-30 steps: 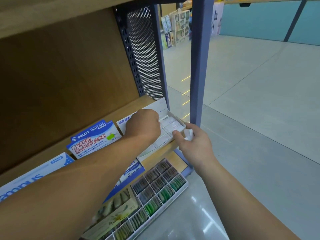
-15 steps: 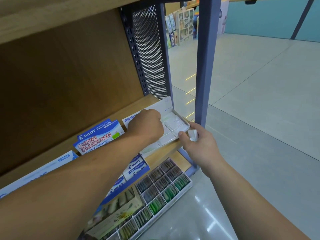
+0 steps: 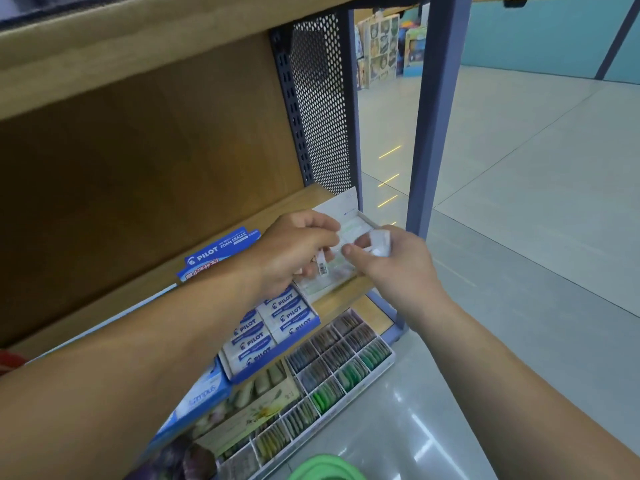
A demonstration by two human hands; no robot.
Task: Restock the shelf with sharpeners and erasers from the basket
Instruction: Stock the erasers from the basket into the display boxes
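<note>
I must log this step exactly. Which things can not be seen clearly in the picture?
- Head view: the white display box is mostly covered by both hands, so its fill is unclear.
- Items in the left hand and right hand: small, white, blurred; eraser or sharpener unclear.
- Green basket: cut off by the bottom edge.

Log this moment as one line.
left hand: holds small white barcoded eraser | right hand: grips white erasers | open white display box: on wooden shelf
</note>
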